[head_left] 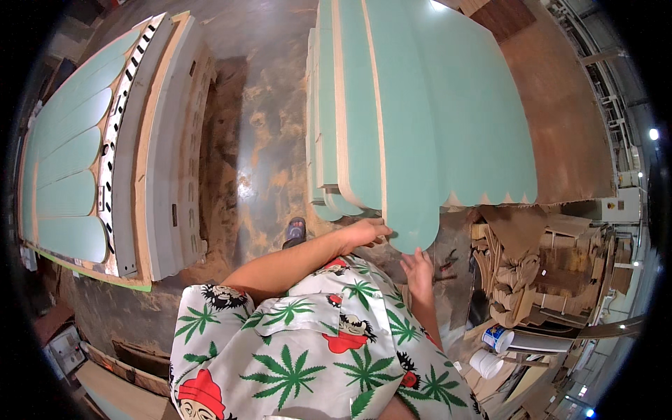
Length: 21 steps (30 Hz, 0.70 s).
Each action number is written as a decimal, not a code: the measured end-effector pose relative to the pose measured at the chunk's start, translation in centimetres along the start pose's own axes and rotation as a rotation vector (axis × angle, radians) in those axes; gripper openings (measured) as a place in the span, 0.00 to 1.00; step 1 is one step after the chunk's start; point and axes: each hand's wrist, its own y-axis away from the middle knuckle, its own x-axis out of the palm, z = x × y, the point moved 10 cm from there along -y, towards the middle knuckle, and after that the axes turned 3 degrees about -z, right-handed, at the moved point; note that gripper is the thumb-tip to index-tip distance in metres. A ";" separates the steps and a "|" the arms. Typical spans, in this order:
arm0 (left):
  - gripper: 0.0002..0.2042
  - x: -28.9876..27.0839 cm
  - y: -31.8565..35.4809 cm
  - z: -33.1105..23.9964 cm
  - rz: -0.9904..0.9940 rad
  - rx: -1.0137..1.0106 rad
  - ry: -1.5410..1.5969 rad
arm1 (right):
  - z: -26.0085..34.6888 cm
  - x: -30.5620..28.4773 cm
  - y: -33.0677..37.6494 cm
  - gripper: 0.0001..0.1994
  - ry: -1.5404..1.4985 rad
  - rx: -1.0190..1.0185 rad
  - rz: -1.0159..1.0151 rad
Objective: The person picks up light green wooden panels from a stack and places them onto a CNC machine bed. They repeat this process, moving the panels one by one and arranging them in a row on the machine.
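Observation:
A long pale green panel (406,161) with a rounded end lies on a stack of similar green panels (483,105), its near end jutting out past the others toward me. My left hand (367,232) pinches the left edge of this end, with part of the fingers hidden at the edge. At the tip of the rounded end is my right hand (418,269), fingers apart and slightly bent, fingertips against the panel's rim. Whether any of its fingers reach underneath is hidden.
On the left, a machine bed (168,154) carries more round-ended green panels (66,189). A dusty floor aisle (269,140) runs between. Brown board scraps (518,266) pile up at the right, near white buckets (486,364). A brown sheet (567,133) lies beyond the stack.

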 end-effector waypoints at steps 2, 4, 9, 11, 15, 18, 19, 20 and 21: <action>0.30 0.2 0.4 -1.1 -0.022 0.016 -0.019 | 2.8 1.7 1.4 0.26 0.124 -0.100 -0.092; 0.32 0.6 0.4 -2.0 -0.033 0.042 -0.036 | 4.2 1.8 1.4 0.27 0.213 -0.180 -0.150; 0.37 1.3 -0.4 -2.8 -0.030 0.112 -0.027 | 5.6 1.7 -0.4 0.28 0.292 -0.153 -0.066; 0.39 1.5 -0.1 -3.0 -0.014 0.107 -0.031 | 4.6 0.1 -2.2 0.27 0.289 -0.119 -0.067; 0.42 1.6 1.3 -3.5 0.029 0.100 0.008 | 3.7 -1.5 -3.2 0.25 0.372 -0.088 -0.110; 0.46 1.3 0.6 -2.6 -0.020 0.130 -0.039 | 4.3 -0.4 -2.5 0.23 0.374 -0.083 -0.102; 0.48 1.2 0.3 -2.1 -0.042 0.138 -0.069 | 4.4 -0.3 -2.3 0.23 0.387 -0.076 -0.107; 0.49 1.3 -0.3 -1.5 -0.031 0.144 -0.067 | 4.5 -0.3 -2.3 0.24 0.400 -0.070 -0.111; 0.50 1.3 -0.9 -1.1 -0.020 0.151 -0.065 | 4.7 0.0 -2.3 0.23 0.429 -0.057 -0.091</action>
